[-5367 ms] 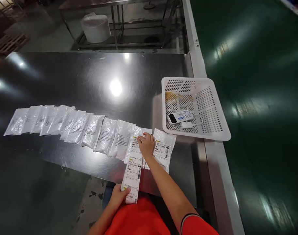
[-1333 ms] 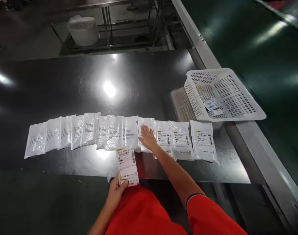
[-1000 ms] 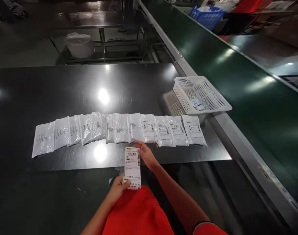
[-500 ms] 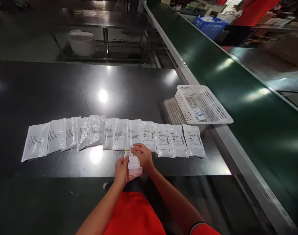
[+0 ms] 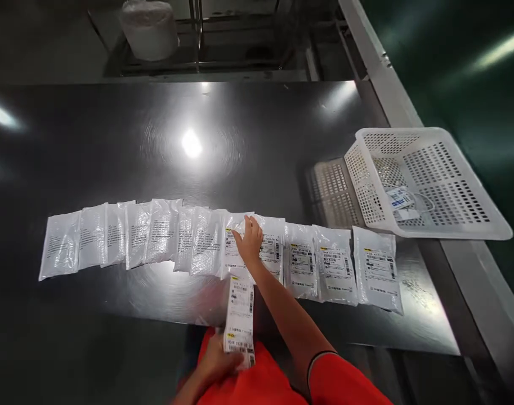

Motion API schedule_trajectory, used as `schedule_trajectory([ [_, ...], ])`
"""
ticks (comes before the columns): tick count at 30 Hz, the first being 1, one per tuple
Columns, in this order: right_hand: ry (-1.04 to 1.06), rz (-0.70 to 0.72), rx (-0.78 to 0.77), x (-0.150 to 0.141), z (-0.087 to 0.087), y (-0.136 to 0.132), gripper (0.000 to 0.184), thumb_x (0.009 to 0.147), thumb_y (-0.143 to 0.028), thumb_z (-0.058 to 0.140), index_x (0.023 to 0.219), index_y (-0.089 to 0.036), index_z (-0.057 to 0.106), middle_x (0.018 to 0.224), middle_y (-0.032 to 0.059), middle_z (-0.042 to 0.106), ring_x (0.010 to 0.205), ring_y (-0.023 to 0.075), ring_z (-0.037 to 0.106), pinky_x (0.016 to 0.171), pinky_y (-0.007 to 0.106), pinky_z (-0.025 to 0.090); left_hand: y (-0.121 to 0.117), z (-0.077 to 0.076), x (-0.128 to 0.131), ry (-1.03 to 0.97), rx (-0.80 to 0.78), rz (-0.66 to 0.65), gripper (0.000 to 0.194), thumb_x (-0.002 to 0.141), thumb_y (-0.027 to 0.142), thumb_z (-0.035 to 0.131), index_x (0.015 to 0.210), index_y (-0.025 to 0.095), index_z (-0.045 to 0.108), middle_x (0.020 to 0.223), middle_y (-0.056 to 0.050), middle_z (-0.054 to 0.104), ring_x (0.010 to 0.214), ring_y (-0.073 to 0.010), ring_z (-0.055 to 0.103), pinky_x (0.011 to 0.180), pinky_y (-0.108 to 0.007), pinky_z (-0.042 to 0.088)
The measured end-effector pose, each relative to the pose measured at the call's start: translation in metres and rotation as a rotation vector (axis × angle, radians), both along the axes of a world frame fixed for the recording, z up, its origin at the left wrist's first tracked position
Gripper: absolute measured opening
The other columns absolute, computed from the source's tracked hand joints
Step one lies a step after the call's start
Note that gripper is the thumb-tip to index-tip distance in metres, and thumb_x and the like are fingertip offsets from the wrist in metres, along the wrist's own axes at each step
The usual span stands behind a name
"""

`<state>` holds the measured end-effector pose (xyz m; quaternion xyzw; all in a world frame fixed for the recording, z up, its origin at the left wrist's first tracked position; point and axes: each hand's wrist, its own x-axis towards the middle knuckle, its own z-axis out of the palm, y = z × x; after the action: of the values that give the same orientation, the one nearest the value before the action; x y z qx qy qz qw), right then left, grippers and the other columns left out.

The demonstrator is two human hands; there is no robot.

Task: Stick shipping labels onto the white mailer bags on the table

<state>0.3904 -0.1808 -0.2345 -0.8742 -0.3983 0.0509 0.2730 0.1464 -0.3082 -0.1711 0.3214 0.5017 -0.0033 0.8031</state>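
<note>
A row of white plastic pouches (image 5: 164,236) lies across the dark shiny table (image 5: 113,146); the several at the right end (image 5: 336,264) carry printed barcode labels. My right hand (image 5: 249,243) presses flat, fingers stretched, on a label on the pouch near the row's middle. That label joins a strip of labels (image 5: 240,312) that runs back toward me. My left hand (image 5: 218,360), blurred at the table's near edge, grips the strip's lower end.
A white perforated basket (image 5: 451,225) stands at the right table edge with a small white device and cable (image 5: 402,199) inside. A green conveyor belt (image 5: 472,62) runs beyond it. A wrapped white roll (image 5: 149,28) sits on a metal rack behind the table.
Since the earliest frame more pouches at the right have labels. In the last half second my right hand moved from the strip up onto a pouch, pressing a label down; my left drew back.
</note>
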Motion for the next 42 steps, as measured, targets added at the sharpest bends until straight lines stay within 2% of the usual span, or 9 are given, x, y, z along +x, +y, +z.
schedule_trajectory([
  [6,-0.164,0.485,-0.155,-0.026,-0.003,-0.020,0.062,0.098,-0.044,0.035,0.150,-0.011,0.028,0.156,0.0156,0.029,0.146,0.0314,0.020,0.119,0.055,0.013,0.025,0.031,-0.029,-0.075,0.169,-0.090,0.047,0.072,0.052,0.075,0.101,0.015,0.075,0.103,-0.013,0.075,0.095,-0.0330,0.068,0.085,-0.040,0.054],
  [13,-0.111,0.460,-0.248,-0.030,-0.001,-0.017,0.064,0.095,-0.043,0.039,0.147,-0.007,0.034,0.157,0.0164,0.024,0.147,0.0318,0.016,0.119,0.056,0.012,0.072,0.047,-0.079,-0.110,0.272,-0.044,0.053,0.067,0.056,0.077,0.100,0.014,0.075,0.107,-0.016,0.073,0.102,-0.0352,0.067,0.094,-0.047,0.051],
  [17,0.165,0.340,-0.131,-0.095,0.024,-0.046,0.053,0.094,-0.047,0.040,0.126,-0.009,0.060,0.140,0.0191,0.052,0.136,0.0349,0.041,0.112,0.054,0.032,0.090,0.052,-0.116,-0.249,0.229,-0.154,0.054,0.067,0.056,0.077,0.101,0.014,0.075,0.104,-0.015,0.074,0.099,-0.0335,0.068,0.093,-0.045,0.051],
  [20,0.644,0.261,0.113,-0.162,0.051,-0.069,0.058,0.098,-0.053,0.024,0.103,-0.019,0.071,0.101,0.0135,0.074,0.101,0.0280,0.067,0.090,0.046,0.053,0.093,0.050,-0.145,-0.309,0.241,-0.284,0.052,0.068,0.056,0.076,0.099,0.013,0.075,0.101,-0.014,0.075,0.096,-0.0327,0.069,0.088,-0.043,0.052],
  [23,0.989,0.179,0.344,-0.209,0.085,-0.073,0.049,0.091,-0.060,0.041,0.104,-0.021,0.067,0.083,0.0070,0.073,0.078,0.0222,0.069,0.071,0.036,0.057,0.091,0.043,-0.172,-0.364,0.226,-0.366,0.051,0.068,0.053,0.077,0.100,0.013,0.075,0.102,-0.014,0.075,0.094,-0.0326,0.069,0.087,-0.042,0.052],
  [27,0.960,0.107,0.434,-0.234,0.124,-0.063,0.029,0.068,-0.043,0.075,0.085,-0.021,0.066,0.076,0.0009,0.069,0.068,0.0171,0.065,0.062,0.028,0.054,0.097,0.038,-0.193,-0.361,0.226,-0.415,0.049,0.069,0.051,0.077,0.100,0.012,0.074,0.101,-0.014,0.075,0.094,-0.0331,0.068,0.087,-0.043,0.051],
  [31,0.790,0.189,0.377,-0.244,0.138,-0.066,0.014,0.072,-0.033,0.068,0.080,-0.022,0.070,0.073,0.0011,0.070,0.066,0.0172,0.064,0.061,0.028,0.050,0.122,0.054,-0.173,-0.275,0.435,-0.043,0.049,0.057,0.041,0.086,0.097,0.018,0.071,0.105,-0.010,0.073,0.099,-0.0280,0.065,0.087,-0.035,0.051],
  [35,0.594,0.185,0.329,-0.233,0.133,-0.068,0.015,0.079,-0.034,0.062,0.082,-0.024,0.073,0.075,0.0019,0.073,0.061,0.0166,0.062,0.059,0.028,0.047,0.142,0.067,-0.120,-0.258,0.361,0.173,0.043,0.056,0.048,0.085,0.078,0.015,0.068,0.074,-0.004,0.070,0.067,-0.0182,0.062,0.064,-0.027,0.049],
  [42,0.559,0.068,0.311,-0.126,0.076,-0.006,0.017,0.078,-0.036,0.064,0.070,-0.022,0.071,0.078,0.0047,0.068,0.074,0.0197,0.062,0.069,0.032,0.049,0.118,0.031,-0.034,-0.064,0.249,0.412,0.051,0.066,0.069,0.067,0.064,0.021,0.048,0.060,-0.001,0.064,0.058,-0.0171,0.060,0.058,-0.029,0.048],
])
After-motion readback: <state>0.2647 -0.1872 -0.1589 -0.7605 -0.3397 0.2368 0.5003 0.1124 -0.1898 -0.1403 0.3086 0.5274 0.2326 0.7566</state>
